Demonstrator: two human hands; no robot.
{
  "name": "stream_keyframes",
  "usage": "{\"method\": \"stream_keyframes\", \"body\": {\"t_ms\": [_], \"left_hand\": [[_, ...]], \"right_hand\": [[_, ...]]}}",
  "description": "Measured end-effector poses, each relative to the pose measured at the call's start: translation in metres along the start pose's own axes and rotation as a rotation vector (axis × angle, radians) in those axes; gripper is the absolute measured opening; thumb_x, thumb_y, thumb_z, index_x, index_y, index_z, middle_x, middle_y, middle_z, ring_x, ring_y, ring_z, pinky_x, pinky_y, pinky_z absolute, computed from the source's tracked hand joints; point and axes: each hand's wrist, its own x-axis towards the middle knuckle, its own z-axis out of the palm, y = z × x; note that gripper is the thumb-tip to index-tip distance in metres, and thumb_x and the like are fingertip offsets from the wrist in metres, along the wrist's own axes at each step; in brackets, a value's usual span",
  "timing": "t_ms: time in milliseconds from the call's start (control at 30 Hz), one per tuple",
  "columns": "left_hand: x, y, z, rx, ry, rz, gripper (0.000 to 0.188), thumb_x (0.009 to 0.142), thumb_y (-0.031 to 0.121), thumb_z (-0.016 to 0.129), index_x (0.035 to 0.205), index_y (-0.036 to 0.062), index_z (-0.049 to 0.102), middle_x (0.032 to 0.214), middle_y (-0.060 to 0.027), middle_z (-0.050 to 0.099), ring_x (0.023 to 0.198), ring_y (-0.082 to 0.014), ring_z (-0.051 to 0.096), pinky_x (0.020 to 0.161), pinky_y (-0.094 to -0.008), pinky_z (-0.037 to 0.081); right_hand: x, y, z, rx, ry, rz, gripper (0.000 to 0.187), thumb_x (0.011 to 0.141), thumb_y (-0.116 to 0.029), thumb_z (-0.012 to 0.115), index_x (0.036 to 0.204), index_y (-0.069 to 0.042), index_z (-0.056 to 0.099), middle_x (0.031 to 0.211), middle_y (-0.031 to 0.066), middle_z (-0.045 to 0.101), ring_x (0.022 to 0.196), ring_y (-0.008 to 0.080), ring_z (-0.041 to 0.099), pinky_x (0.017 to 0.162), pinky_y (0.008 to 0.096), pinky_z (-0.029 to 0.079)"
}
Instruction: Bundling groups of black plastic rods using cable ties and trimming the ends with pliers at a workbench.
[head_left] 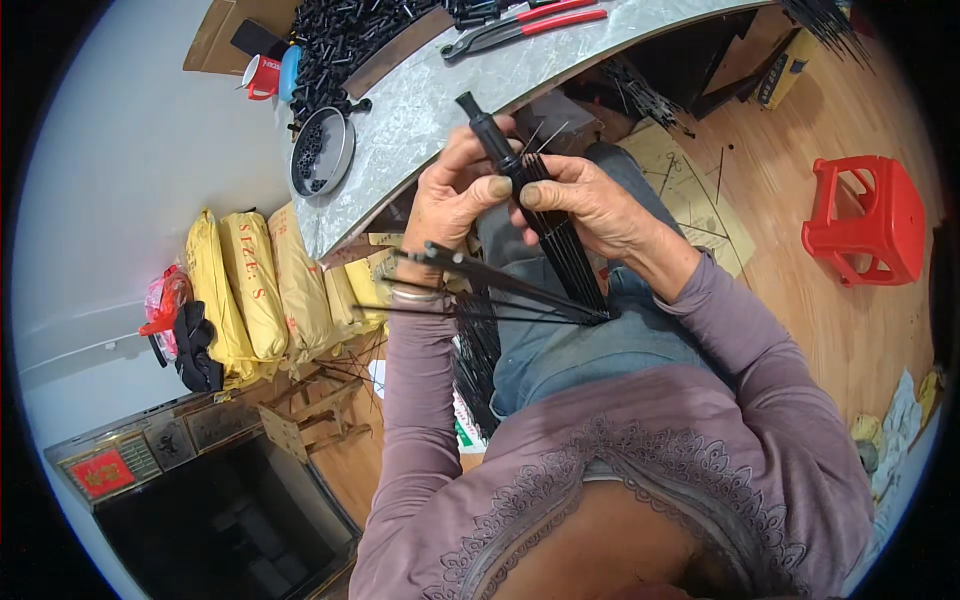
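Above my lap I hold an umbrella frame, a bundle of thin black ribs (575, 260) with a black plastic tube-shaped piece (489, 132) at its upper end. My left hand (448, 195) is closed around this plastic piece, with the thumb on its lower part. My right hand (590, 205) grips the upper ribs, its thumb pressed just below the plastic piece. From the bundle's lower end, several dark rods (500, 275) fan out to the left across my left wrist. The fingertips behind the frame are partly hidden.
On the grey table (400, 125) ahead lie a heap of small black parts (335, 50), red-handled pliers (520, 32) and a round metal dish (322, 152). Yellow sacks (252, 285) stand at the left. A red stool (868, 222) is at the right. More rods (645, 95) lie under the table.
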Motion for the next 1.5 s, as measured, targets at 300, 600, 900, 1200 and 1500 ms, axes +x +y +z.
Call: {"method": "stream_keyframes", "body": {"t_ms": [300, 600, 900, 1200, 1500], "left_hand": [[-0.048, 0.035, 0.096, -0.156, 0.281, 0.157, 0.057, 0.096, 0.033, 0.052, 0.137, -0.0029, 0.034, 0.098, -0.0171, 0.063, 0.083, -0.0271, 0.064, 0.084, -0.0387, 0.051], [-0.005, 0.019, 0.075, -0.075, 0.671, 0.169, 0.025, 0.084, 0.006, 0.071, 0.105, -0.0047, 0.063, 0.091, -0.0034, 0.067, 0.079, -0.0073, 0.059, 0.071, -0.0203, 0.049], [-0.009, 0.016, 0.078, -0.053, 0.697, 0.115, 0.025, 0.084, 0.007, 0.072, 0.105, -0.0046, 0.064, 0.089, -0.0039, 0.068, 0.078, -0.0078, 0.061, 0.071, -0.0205, 0.050], [-0.013, 0.019, 0.086, 0.048, 0.685, 0.204, 0.027, 0.085, 0.009, 0.071, 0.108, -0.0022, 0.064, 0.087, -0.0015, 0.066, 0.077, -0.0061, 0.059, 0.069, -0.0202, 0.050], [-0.013, 0.025, 0.073, 0.040, 0.634, 0.130, 0.026, 0.087, 0.014, 0.071, 0.107, -0.0015, 0.065, 0.088, -0.0007, 0.066, 0.078, -0.0063, 0.058, 0.071, -0.0205, 0.049]], "right_hand": [[0.001, -0.001, -0.001, -0.034, 0.226, -0.154, 0.020, 0.086, -0.012, 0.069, 0.104, -0.003, 0.065, 0.083, 0.0022, 0.064, 0.074, 0.0098, 0.062, 0.063, 0.0227, 0.054], [0.010, 0.020, 0.019, -0.645, 0.450, -0.612, 0.034, 0.086, -0.007, 0.068, 0.118, 0.001, 0.061, 0.096, -0.0003, 0.064, 0.089, 0.0064, 0.057, 0.078, 0.0212, 0.048], [-0.010, -0.017, 0.018, -1.202, 0.465, -0.368, 0.022, 0.085, -0.019, 0.071, 0.084, 0.002, 0.063, 0.069, -0.0031, 0.059, 0.065, 0.0057, 0.053, 0.057, 0.0225, 0.044], [-0.001, -0.033, -0.010, -0.596, 0.120, 0.009, 0.028, 0.086, -0.035, 0.070, 0.077, -0.008, 0.064, 0.067, -0.0078, 0.054, 0.059, 0.0013, 0.046, 0.052, 0.0189, 0.038], [0.001, -0.037, 0.004, -0.763, 0.168, -0.005, 0.038, 0.085, -0.040, 0.071, 0.069, -0.009, 0.055, 0.060, -0.0078, 0.044, 0.055, 0.0023, 0.040, 0.050, 0.0185, 0.035]]}}
